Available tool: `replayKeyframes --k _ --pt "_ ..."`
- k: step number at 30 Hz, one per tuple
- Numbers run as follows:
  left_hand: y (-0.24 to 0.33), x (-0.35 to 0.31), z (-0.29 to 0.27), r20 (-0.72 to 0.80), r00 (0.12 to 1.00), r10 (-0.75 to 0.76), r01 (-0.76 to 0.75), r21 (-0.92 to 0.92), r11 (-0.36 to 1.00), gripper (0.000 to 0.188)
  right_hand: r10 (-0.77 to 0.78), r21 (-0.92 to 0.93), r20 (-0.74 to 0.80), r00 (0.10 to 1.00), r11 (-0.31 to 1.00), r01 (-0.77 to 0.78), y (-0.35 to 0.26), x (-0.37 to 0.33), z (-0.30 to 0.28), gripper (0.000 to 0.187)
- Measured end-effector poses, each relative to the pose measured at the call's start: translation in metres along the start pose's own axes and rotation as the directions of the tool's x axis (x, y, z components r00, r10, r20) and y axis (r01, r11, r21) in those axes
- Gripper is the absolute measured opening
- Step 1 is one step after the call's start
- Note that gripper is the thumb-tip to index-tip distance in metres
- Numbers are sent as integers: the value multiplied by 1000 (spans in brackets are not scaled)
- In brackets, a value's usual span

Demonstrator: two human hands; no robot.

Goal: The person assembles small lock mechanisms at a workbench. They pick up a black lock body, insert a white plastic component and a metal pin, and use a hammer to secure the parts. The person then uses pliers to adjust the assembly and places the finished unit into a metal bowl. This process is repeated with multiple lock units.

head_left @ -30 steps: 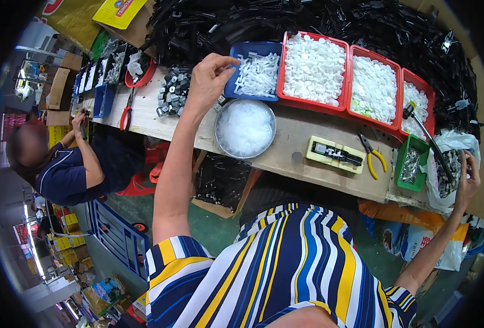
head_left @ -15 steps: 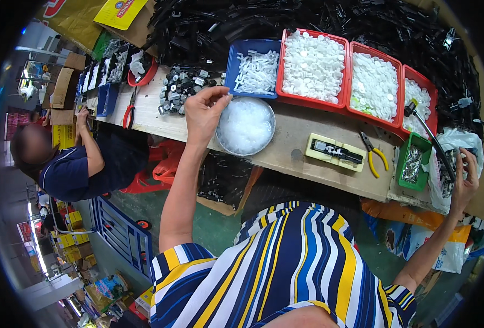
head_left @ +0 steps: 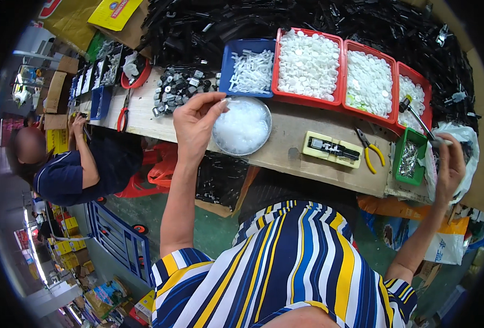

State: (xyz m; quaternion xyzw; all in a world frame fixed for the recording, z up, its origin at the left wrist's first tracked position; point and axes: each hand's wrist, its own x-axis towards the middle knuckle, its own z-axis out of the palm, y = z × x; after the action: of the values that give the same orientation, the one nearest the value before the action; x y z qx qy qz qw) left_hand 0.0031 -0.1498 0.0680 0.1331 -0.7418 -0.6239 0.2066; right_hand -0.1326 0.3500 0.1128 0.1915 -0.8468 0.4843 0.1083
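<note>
Left hand: the left hand point(head_left: 194, 123) is raised over the bench point(head_left: 286, 153), its fingers point(head_left: 212, 104) pinched together on a small clear piece point(head_left: 224, 99) that is too small to make out further.
Clear piece: held at the fingertips, just above the near rim of the round tray point(head_left: 242, 126), which sits right beside the hand.
Right hand: the right hand point(head_left: 448, 167) is out at the far right end of the bench, closed round a slim metal rod point(head_left: 417, 117) with a dark knob at its far end.
Beyond the left hand: a blue bin point(head_left: 250, 71) of white clips, then three red bins point(head_left: 309, 65) of white caps, with a heap of small grey blocks point(head_left: 177, 87) to its left.
Between the hands: a yellow gauge point(head_left: 331, 147), yellow-handled pliers point(head_left: 369, 150) and a green bin point(head_left: 409, 158) of metal bits.
Other person: a co-worker point(head_left: 67, 164) in dark blue sits at the left end of the bench.
Risk: the clear piece looks tiny and smooth, so a loose pinch could drop it among the others in the tray, where it would likely be hard to pick out again.
Risk: the rod angles over the red and green bins and could knock pieces out if swung.
Materials: glossy translucent plastic in the round tray, matte white plastic in the bins, bare pale wood for the bench, black tangled plastic parts point(head_left: 264, 22) heaped behind.
</note>
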Motion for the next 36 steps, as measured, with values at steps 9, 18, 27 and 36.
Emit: replayKeyframes --k 9,18,27,36 --pt "6 -46 87 116 973 -202 232 -549 803 17 137 570 344 929 756 -322 -65 -23 146 16" --pt "2 -63 152 318 916 -246 402 -687 606 15 255 810 115 960 535 -239 -50 -42 165 14" --pt "6 -63 164 414 866 -282 501 -703 505 15 176 821 94 980 542 -177 -46 -49 167 16" --pt "3 -64 159 394 877 -276 480 -667 571 15 179 689 175 968 680 -250 -37 -47 163 10"
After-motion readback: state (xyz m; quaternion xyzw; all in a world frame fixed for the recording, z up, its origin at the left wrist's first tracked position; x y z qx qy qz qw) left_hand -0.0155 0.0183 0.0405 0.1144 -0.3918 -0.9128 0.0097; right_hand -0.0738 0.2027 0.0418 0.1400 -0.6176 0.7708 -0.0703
